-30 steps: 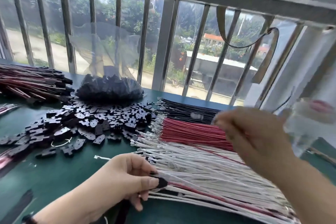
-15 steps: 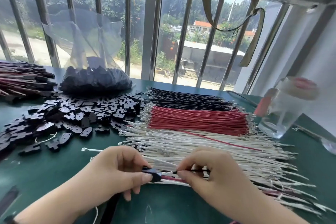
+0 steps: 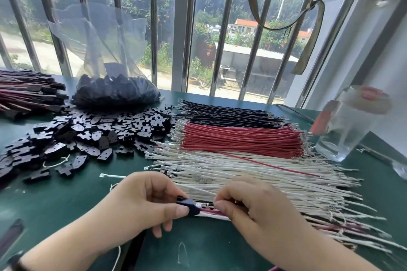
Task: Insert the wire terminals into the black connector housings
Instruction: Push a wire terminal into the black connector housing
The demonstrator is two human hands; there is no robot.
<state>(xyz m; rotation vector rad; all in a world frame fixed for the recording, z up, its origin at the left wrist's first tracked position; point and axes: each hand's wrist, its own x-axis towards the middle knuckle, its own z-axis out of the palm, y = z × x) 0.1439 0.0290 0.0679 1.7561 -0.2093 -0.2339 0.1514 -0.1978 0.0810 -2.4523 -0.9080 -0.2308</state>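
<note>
- Loose housings (image 3: pixel 88 136) lie on the tabletop (image 3: pixel 55 200), left of the wire rows (image 3: pixel 242 149).
- A bag (image 3: pixel 115 92) sits behind the housings.
- A jar (image 3: pixel 343 125) stands right of the wires.
- Both hands meet in front of the wires.

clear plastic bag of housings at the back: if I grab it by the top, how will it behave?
The clear bag is thin, crumpled film, so it would likely sag, not hold shape. Its open top stands loose, so tilting probably spills black housings. Packed full, it looks heavy for such film.
</note>
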